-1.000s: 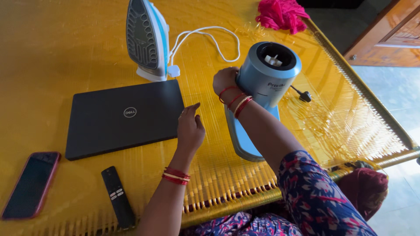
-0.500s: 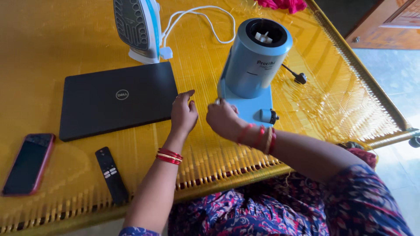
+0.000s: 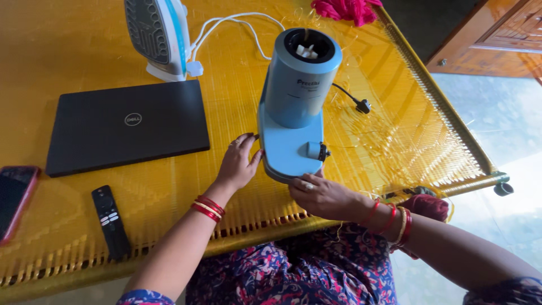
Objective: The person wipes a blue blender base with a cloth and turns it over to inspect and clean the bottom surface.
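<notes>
A blue mixer-grinder base [image 3: 296, 107] stands upright on the yellow woven cot [image 3: 395, 107], with a small knob on its front foot. My left hand [image 3: 240, 161] rests flat against the left edge of the base's foot, fingers spread. My right hand [image 3: 322, 195] touches the front edge of the foot from below, fingers curled along the rim. Both wrists wear red bangles. The mixer's black cord and plug [image 3: 361, 104] trail to the right behind it.
A closed black laptop [image 3: 127, 127] lies left of the mixer. A black remote [image 3: 110, 220] and a red-cased phone [image 3: 14, 195] lie near the front left. A white and blue iron [image 3: 158, 36] stands at the back with its white cord. Pink cloth [image 3: 344, 10] sits far back.
My right hand has dropped from the mixer's body to the front edge of its foot. My left hand has moved from the laptop's corner to the foot's left side.
</notes>
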